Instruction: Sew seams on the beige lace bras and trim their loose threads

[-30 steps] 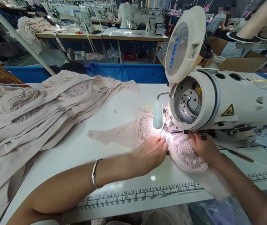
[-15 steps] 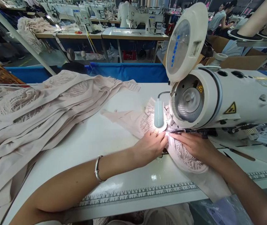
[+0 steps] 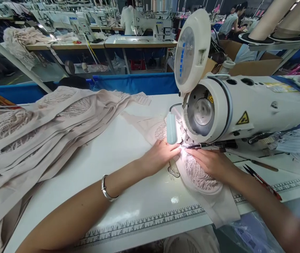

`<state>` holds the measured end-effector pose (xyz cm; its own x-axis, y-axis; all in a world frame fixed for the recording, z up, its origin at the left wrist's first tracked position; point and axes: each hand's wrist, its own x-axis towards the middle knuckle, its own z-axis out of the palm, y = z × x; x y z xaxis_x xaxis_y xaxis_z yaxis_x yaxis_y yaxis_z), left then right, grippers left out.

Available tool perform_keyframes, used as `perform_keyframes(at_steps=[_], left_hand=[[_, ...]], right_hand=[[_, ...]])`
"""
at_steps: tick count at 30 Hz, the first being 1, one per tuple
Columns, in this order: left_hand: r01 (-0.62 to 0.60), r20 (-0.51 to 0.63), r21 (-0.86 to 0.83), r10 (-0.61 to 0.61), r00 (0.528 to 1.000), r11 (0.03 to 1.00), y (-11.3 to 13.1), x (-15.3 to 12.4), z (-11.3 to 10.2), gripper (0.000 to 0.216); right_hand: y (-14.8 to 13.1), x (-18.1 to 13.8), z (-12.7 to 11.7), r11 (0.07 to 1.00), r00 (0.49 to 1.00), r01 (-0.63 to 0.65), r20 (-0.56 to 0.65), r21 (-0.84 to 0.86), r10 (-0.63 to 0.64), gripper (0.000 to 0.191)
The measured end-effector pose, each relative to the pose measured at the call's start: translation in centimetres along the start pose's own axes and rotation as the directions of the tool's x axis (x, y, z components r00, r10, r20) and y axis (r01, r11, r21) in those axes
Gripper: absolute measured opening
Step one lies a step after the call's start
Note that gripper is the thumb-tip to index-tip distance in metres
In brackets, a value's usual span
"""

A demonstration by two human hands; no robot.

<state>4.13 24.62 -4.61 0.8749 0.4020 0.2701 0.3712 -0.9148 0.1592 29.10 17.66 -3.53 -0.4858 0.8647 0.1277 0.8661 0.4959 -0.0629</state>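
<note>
A beige lace garment piece [image 3: 200,177] lies under the head of a white sewing machine [image 3: 245,105]. My left hand [image 3: 160,154] rests on the fabric just left of the needle, fingers flat and pressed down, brightly lit by the small machine lamp [image 3: 171,128]. My right hand [image 3: 212,161] lies flat on the lace cup right of the needle, fingers stretched toward the presser foot. A silver bracelet [image 3: 105,188] circles my left wrist. The needle itself is hidden by glare.
A large stack of beige lace pieces [image 3: 34,130] covers the table's left side. Red-handled thread snips [image 3: 262,181] lie to the right. A printed ruler [image 3: 150,221] runs along the front edge. Other sewing stations and people sit beyond a blue bin wall [image 3: 134,82].
The fabric has fed away from me under the machine; its tail moved to the back. Both hands followed forward, and the right hand flattened onto the lace. The view shifted left.
</note>
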Motion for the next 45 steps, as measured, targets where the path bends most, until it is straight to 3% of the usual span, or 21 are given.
perform_keyframes(at_steps=[11,20,23,26,28,30,33,38,41,45], left_hand=[[-0.020,0.000,-0.065,0.020,1.000,0.998,-0.8,0.5,-0.8,0.037],[-0.037,-0.032,-0.006,0.037,0.999,0.999,-0.9,0.5,-0.7,0.029],[-0.008,-0.055,0.103,0.014,0.998,0.995,-0.2,0.7,-0.7,0.029],[0.036,-0.060,0.236,-0.022,0.998,0.971,1.2,0.8,-0.5,0.029],[0.051,-0.038,0.279,-0.042,0.998,0.959,2.4,0.8,-0.4,0.027],[0.073,-0.003,0.258,-0.074,0.997,0.963,3.5,0.7,-0.2,0.022],[0.105,0.043,0.208,-0.116,0.992,0.972,4.9,0.7,0.1,0.034],[0.162,0.010,0.240,-0.169,0.985,0.957,6.0,0.5,1.1,0.031],[0.136,-0.004,0.312,-0.142,0.990,0.940,6.2,0.4,1.7,0.026],[0.126,-0.020,0.362,-0.128,0.992,0.924,6.5,0.3,1.9,0.033]], right_hand=[[-0.3,-0.1,0.6,0.992,0.993,-0.115,0.016,0.055,0.114,0.042],[-0.2,-0.2,0.3,0.985,0.988,-0.155,0.036,0.073,0.153,0.033],[-0.3,0.3,-0.1,0.954,0.963,-0.260,0.110,0.150,0.245,0.023],[-0.3,0.8,0.1,0.891,0.895,-0.435,0.168,0.130,0.412,0.028],[-0.3,0.9,0.7,0.875,0.873,-0.482,0.120,0.053,0.473,0.029],[-0.1,0.8,1.4,0.882,0.882,-0.471,0.029,-0.009,0.471,0.020],[0.3,0.6,2.5,0.891,0.891,-0.453,-0.071,-0.040,0.449,0.016],[0.6,0.9,2.8,0.906,0.899,-0.423,-0.134,-0.018,0.417,0.024],[0.8,0.8,2.6,0.925,0.918,-0.377,-0.119,0.042,0.379,0.017],[1.0,0.7,2.5,0.928,0.919,-0.357,-0.137,0.105,0.369,0.021]])
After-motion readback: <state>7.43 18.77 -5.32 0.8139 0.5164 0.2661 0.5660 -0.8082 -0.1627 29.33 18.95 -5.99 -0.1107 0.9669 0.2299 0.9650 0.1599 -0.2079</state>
